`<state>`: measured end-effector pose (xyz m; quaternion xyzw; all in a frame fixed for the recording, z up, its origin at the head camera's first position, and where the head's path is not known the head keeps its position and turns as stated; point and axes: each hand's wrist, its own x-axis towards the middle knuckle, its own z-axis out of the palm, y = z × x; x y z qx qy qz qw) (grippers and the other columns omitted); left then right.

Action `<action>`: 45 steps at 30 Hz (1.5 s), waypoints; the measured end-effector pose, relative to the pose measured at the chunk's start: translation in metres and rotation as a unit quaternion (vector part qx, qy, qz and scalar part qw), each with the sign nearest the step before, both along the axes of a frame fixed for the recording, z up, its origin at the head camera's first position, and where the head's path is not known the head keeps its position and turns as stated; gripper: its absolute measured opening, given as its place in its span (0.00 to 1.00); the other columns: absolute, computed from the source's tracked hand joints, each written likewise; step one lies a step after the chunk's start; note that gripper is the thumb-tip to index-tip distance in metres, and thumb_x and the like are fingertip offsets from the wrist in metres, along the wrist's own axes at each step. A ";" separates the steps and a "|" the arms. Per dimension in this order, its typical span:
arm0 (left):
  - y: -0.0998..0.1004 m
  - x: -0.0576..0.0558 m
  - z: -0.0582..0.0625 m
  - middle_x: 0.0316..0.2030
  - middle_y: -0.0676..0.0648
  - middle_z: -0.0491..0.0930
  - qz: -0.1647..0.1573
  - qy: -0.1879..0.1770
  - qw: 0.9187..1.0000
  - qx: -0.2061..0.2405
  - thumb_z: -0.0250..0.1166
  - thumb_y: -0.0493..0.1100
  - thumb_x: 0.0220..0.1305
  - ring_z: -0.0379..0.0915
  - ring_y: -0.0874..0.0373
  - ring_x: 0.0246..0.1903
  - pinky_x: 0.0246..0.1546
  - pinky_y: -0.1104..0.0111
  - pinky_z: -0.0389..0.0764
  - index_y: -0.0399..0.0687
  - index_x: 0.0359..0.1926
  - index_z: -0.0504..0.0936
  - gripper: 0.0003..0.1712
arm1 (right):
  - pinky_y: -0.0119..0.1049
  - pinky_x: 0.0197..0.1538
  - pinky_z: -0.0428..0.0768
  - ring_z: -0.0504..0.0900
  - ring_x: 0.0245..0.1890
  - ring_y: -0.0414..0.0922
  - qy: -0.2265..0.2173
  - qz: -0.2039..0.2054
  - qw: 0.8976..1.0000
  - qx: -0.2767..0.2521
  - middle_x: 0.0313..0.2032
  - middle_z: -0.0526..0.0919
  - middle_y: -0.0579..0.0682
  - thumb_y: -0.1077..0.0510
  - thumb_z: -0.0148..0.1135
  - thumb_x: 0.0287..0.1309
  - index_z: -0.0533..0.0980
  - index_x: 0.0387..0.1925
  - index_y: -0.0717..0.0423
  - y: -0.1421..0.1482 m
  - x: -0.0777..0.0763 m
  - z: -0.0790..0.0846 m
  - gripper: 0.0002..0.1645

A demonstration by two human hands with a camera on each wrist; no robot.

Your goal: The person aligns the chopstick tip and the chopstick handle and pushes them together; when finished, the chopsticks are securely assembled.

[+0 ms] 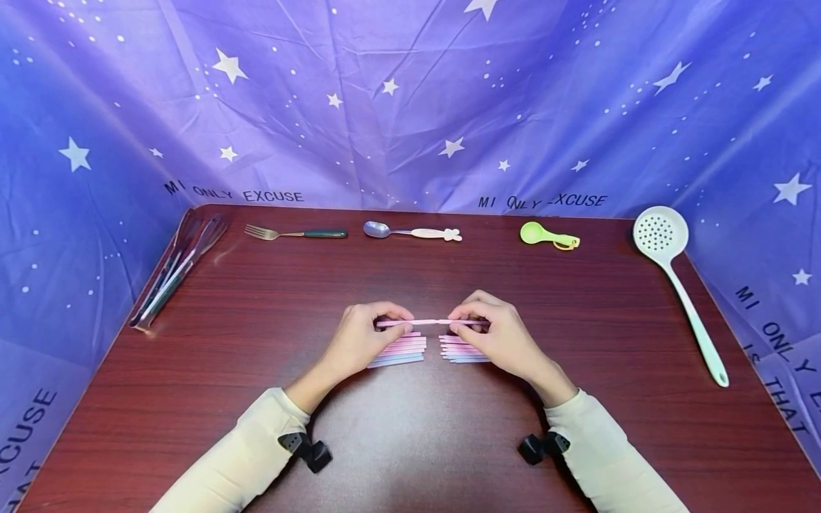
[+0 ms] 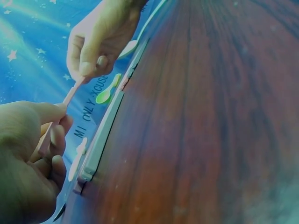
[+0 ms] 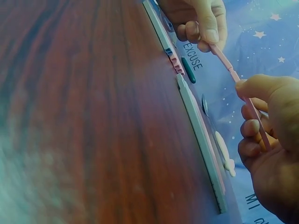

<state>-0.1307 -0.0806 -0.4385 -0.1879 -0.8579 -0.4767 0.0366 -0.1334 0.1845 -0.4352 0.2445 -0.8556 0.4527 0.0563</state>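
My left hand (image 1: 355, 338) pinches a slim pink stick (image 1: 423, 322) between thumb and fingers, above the table. From the other side my right hand (image 1: 507, 335) pinches another pink stick (image 3: 254, 112). The two lie in one line, and their ends meet at a narrower neck, plain in the right wrist view. Just below the hands, a left row of sticks (image 1: 404, 349) and a right row of sticks (image 1: 458, 350) lie side by side with a narrow gap between. Both rows run from pink at the far side to blue at the near side, partly hidden by the hands.
Along the back of the brown table (image 1: 410, 442) lie a fork (image 1: 308, 234), a spoon (image 1: 410, 232) and green measuring spoons (image 1: 548, 234). A pale skimmer (image 1: 680, 285) lies at the right edge. A clear pouch of utensils (image 1: 176, 271) rests at the left. Starry curtain (image 1: 398, 128) surrounds the table.
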 end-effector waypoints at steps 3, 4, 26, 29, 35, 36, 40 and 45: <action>0.001 0.000 0.000 0.32 0.57 0.90 0.000 -0.001 1.000 0.005 0.77 0.41 0.59 0.78 0.68 0.29 0.33 0.72 0.76 0.55 0.38 0.91 0.06 | 0.28 0.33 0.74 0.76 0.31 0.35 -0.001 0.002 1.000 0.008 0.33 0.82 0.41 0.60 0.74 0.60 0.87 0.38 0.44 -0.001 0.001 0.000 0.07; 0.001 0.000 0.000 0.32 0.56 0.90 0.001 0.000 1.000 0.006 0.77 0.41 0.59 0.79 0.68 0.30 0.33 0.72 0.76 0.54 0.38 0.91 0.06 | 0.27 0.33 0.75 0.77 0.31 0.35 -0.001 0.004 1.000 0.007 0.34 0.82 0.41 0.60 0.74 0.60 0.87 0.38 0.45 -0.001 0.001 0.000 0.07; 0.005 0.005 -0.001 0.33 0.55 0.88 -0.019 -0.057 0.997 0.051 0.73 0.41 0.65 0.75 0.64 0.30 0.33 0.73 0.74 0.51 0.39 0.87 0.03 | 0.27 0.32 0.76 0.78 0.30 0.36 -0.043 0.025 0.997 -0.057 0.30 0.84 0.41 0.60 0.73 0.61 0.88 0.38 0.43 -0.001 0.003 -0.001 0.07; 0.006 0.005 -0.001 0.33 0.55 0.87 -0.024 -0.058 0.996 0.055 0.72 0.41 0.66 0.76 0.64 0.31 0.35 0.73 0.75 0.51 0.38 0.86 0.03 | 0.27 0.32 0.75 0.77 0.29 0.36 -0.036 0.029 0.997 -0.056 0.30 0.84 0.42 0.61 0.72 0.62 0.87 0.38 0.44 -0.001 0.003 -0.001 0.07; 0.007 0.007 -0.002 0.34 0.55 0.87 -0.025 -0.047 0.997 0.056 0.71 0.40 0.66 0.76 0.63 0.33 0.36 0.73 0.75 0.53 0.38 0.85 0.03 | 0.27 0.32 0.75 0.76 0.28 0.37 -0.038 0.026 0.998 -0.052 0.29 0.84 0.44 0.62 0.71 0.62 0.86 0.36 0.49 -0.004 0.005 0.000 0.05; 0.007 0.007 -0.002 0.34 0.55 0.87 -0.027 -0.044 0.997 0.056 0.71 0.39 0.66 0.76 0.63 0.33 0.36 0.72 0.75 0.52 0.38 0.84 0.03 | 0.27 0.32 0.75 0.76 0.28 0.38 -0.039 0.025 0.998 -0.052 0.29 0.84 0.44 0.63 0.71 0.62 0.86 0.36 0.50 -0.004 0.006 0.000 0.04; 0.008 0.008 -0.003 0.34 0.54 0.86 -0.032 -0.033 0.997 0.054 0.71 0.39 0.66 0.75 0.64 0.33 0.36 0.72 0.75 0.49 0.38 0.84 0.03 | 0.27 0.30 0.74 0.74 0.27 0.36 -0.036 0.023 0.998 -0.051 0.29 0.84 0.45 0.65 0.71 0.62 0.86 0.35 0.54 -0.006 0.007 -0.001 0.03; 0.010 0.008 -0.003 0.34 0.52 0.86 -0.029 -0.035 0.997 0.060 0.71 0.38 0.65 0.75 0.63 0.33 0.36 0.73 0.74 0.47 0.38 0.84 0.03 | 0.27 0.29 0.72 0.72 0.26 0.34 -0.021 0.028 0.998 -0.059 0.29 0.85 0.47 0.66 0.71 0.61 0.85 0.35 0.55 -0.007 0.007 -0.004 0.04</action>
